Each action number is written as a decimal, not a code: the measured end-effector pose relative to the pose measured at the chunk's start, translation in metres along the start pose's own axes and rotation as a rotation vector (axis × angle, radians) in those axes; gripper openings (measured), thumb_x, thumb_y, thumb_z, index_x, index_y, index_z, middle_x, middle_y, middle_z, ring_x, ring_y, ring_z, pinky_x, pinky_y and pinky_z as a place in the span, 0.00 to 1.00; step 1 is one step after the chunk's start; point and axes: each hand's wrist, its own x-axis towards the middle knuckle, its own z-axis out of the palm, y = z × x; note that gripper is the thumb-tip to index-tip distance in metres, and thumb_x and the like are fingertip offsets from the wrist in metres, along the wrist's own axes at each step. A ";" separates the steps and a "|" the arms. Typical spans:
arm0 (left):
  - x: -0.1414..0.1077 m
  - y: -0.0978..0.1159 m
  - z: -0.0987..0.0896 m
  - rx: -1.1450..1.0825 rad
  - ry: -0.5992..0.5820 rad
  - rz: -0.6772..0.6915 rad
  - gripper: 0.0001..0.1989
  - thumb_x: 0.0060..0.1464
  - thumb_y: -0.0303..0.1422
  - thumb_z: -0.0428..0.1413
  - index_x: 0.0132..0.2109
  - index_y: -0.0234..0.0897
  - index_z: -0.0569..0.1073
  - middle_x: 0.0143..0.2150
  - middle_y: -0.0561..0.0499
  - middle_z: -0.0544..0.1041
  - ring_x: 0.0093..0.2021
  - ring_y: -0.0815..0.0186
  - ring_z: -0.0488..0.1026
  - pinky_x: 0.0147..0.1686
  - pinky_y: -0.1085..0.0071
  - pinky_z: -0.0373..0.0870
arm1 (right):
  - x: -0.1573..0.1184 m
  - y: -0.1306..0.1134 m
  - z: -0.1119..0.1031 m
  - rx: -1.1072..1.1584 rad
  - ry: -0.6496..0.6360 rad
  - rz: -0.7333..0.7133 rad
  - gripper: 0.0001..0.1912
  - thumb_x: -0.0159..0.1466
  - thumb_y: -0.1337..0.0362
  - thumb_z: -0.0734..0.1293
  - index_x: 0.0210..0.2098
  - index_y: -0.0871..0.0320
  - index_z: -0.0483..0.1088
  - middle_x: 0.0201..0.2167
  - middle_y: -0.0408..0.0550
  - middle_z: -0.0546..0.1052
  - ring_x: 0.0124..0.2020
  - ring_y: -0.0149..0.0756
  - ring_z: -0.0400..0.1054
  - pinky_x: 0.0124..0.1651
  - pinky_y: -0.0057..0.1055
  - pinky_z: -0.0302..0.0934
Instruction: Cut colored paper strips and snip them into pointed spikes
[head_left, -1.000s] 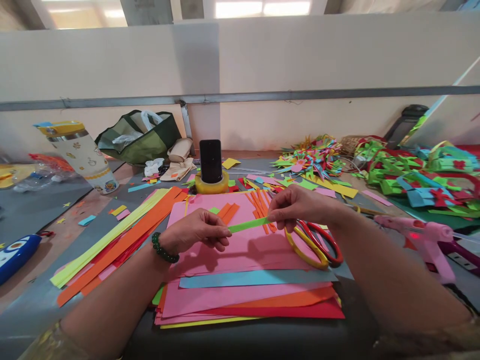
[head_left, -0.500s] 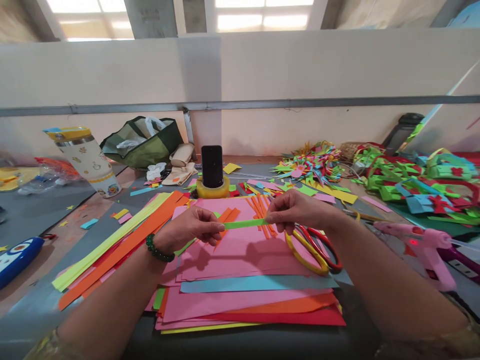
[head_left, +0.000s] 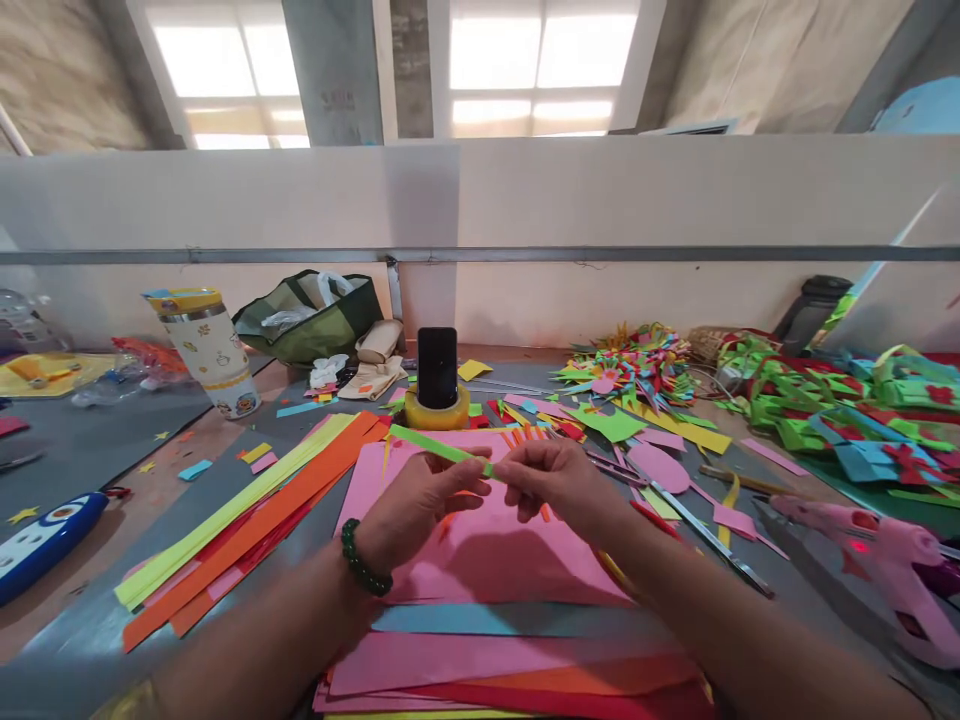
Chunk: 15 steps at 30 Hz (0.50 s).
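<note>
A narrow green paper strip (head_left: 431,444) is pinched between both hands, above a stack of pink sheets (head_left: 420,665). My left hand (head_left: 427,500), with a dark beaded bracelet at the wrist, grips it near its lower right part; the long free end points up and left. My right hand (head_left: 544,475) pinches the strip's right end, close to the left fingertips. Thin orange strips (head_left: 517,436) lie on the pink paper, partly behind my hands. A blue strip (head_left: 465,618) crosses the stack's front. Scissors with yellow and red handles (head_left: 611,570) are mostly covered by my right forearm.
Long yellow and orange strips (head_left: 300,510) lie at the left. A phone (head_left: 437,365) leans on a tape roll (head_left: 442,412) behind the stack. At right are a pink glue gun (head_left: 877,560), a metal-bladed tool (head_left: 712,540) and paper scraps. A tumbler (head_left: 210,350) stands back left.
My hands have come together from opposite ends of the green strip, which now slants up to the left past my left hand. The camera view has tilted upward.
</note>
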 end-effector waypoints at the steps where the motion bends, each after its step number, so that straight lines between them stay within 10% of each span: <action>1: 0.000 -0.002 0.002 0.012 0.007 0.007 0.18 0.44 0.43 0.64 0.36 0.32 0.78 0.29 0.50 0.75 0.30 0.72 0.71 0.32 0.76 0.67 | 0.000 0.002 0.005 -0.008 0.006 -0.001 0.20 0.52 0.49 0.71 0.23 0.61 0.70 0.17 0.41 0.73 0.16 0.25 0.67 0.19 0.22 0.60; 15: 0.001 0.001 -0.005 0.123 0.116 0.000 0.18 0.40 0.45 0.65 0.27 0.31 0.77 0.24 0.50 0.76 0.25 0.71 0.73 0.30 0.74 0.70 | -0.001 0.002 0.007 -0.095 0.000 0.028 0.20 0.53 0.49 0.70 0.25 0.61 0.71 0.19 0.43 0.75 0.18 0.28 0.69 0.22 0.23 0.61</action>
